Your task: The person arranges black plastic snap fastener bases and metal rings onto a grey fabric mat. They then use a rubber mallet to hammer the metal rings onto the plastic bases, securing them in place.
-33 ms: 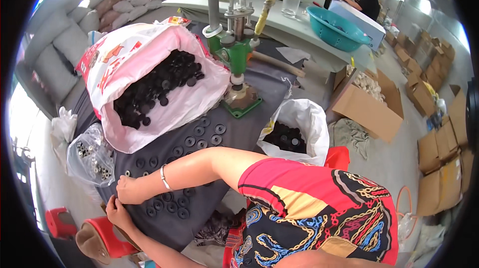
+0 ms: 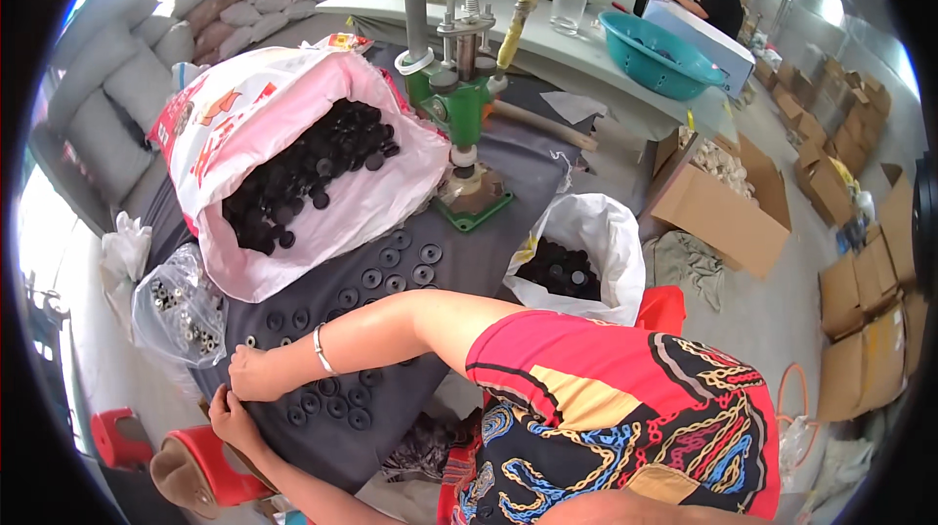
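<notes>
My right hand, with a silver bracelet on its wrist, is curled closed over the left edge of the table's dark cloth. Just below it, my left hand has its fingers drawn together, close against the right hand. Anything held in them is hidden or too small to make out. Beside and beneath my right forearm lie several round black discs with centre holes, roughly in rows. A small metal ring-like piece sits just above the right hand. A clear plastic bag of similar small metal pieces is nearby.
A pink-lined sack of black round parts lies open at the far left. Behind the discs stands a green hand press. A white bag holds more black parts. Red stools stand lower left; a person works far back.
</notes>
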Motion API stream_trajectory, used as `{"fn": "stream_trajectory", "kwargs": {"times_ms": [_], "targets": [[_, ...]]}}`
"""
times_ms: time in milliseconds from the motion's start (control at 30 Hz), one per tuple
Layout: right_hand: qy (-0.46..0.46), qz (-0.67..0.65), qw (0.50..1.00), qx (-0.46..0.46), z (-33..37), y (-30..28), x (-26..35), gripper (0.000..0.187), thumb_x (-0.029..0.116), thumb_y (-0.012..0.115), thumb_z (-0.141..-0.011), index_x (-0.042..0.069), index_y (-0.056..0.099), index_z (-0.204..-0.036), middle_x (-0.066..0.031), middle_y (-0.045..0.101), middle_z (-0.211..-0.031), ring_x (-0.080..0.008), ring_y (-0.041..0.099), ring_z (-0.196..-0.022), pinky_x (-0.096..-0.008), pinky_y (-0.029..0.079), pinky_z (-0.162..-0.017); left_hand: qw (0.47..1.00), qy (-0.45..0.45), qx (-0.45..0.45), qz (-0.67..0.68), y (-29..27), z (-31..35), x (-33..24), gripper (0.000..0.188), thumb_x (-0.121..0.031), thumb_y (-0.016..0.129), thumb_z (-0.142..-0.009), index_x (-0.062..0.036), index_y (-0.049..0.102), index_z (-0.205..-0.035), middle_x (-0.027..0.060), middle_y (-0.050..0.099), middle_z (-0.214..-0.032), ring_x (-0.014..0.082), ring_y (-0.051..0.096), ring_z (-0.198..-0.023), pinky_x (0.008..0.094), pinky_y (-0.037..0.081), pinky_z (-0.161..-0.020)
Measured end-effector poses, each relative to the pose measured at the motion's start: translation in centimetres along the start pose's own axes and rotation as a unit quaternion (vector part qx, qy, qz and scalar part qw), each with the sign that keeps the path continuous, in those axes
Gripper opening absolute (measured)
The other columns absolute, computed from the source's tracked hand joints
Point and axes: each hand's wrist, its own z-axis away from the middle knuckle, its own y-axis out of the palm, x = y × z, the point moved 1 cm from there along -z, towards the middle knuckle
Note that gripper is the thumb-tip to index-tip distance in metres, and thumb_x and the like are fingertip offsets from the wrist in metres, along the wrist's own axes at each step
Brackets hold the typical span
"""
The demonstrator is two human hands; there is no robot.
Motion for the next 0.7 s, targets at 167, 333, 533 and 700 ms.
{"fn": "stream_trajectory", "kwargs": {"times_ms": [167, 333, 533, 700], "targets": [[-0.033, -0.049, 0.997, -0.041, 0.6, -2.4, 1.4, 0.014, 0.023, 0.062, -0.072, 0.011, 0.070, -0.071, -0.0087, 0.068, -0.074, -0.0261, 0.066, -0.075, -0.0408, 0.049, -0.062, 0.999, 0.005, 0.002, -0.033, -2.5, 0.6, -0.1, 0.028, -0.017, 0.060, -0.083, -0.0008, 0.068, -0.105, 0.0165, 0.067, -0.105, 0.0276, 0.064, -0.096, 0.0344, 0.049, -0.085], [-0.024, -0.041, 0.999, -0.022, 2.2, -3.6, -1.3, 0.016, 0.018, 0.064, -0.067, 0.007, 0.070, -0.076, -0.0142, 0.069, -0.080, -0.0307, 0.067, -0.079, -0.0432, 0.053, -0.066, 0.997, 0.049, -0.055, -0.027, -0.1, 0.6, -2.5, 0.023, -0.021, 0.061, -0.081, -0.0077, 0.071, -0.097, 0.0127, 0.069, -0.095, 0.0284, 0.064, -0.091, 0.0361, 0.049, -0.083], [0.070, -0.394, 0.910, -0.108, 4.8, -3.7, -8.1, 0.021, 0.014, 0.068, -0.067, -0.002, 0.067, -0.081, -0.0168, 0.067, -0.075, -0.0261, 0.066, -0.071, -0.0348, 0.052, -0.065, 0.994, 0.043, -0.096, -0.030, -0.3, 1.2, -2.4, 0.018, -0.016, 0.062, -0.078, -0.0090, 0.073, -0.092, 0.0105, 0.070, -0.087, 0.0264, 0.064, -0.085, 0.0360, 0.049, -0.080], [0.135, -0.298, 0.945, -0.012, 7.2, -3.3, -10.4, 0.024, 0.011, 0.066, -0.072, -0.001, 0.067, -0.092, -0.0170, 0.068, -0.084, -0.0275, 0.066, -0.081, -0.0352, 0.051, -0.074, 0.997, 0.006, -0.078, -0.021, -0.2, 1.0, -2.2, 0.022, -0.018, 0.064, -0.079, -0.0093, 0.072, -0.098, 0.0101, 0.070, -0.093, 0.0221, 0.065, -0.091, 0.0320, 0.049, -0.084]]}}
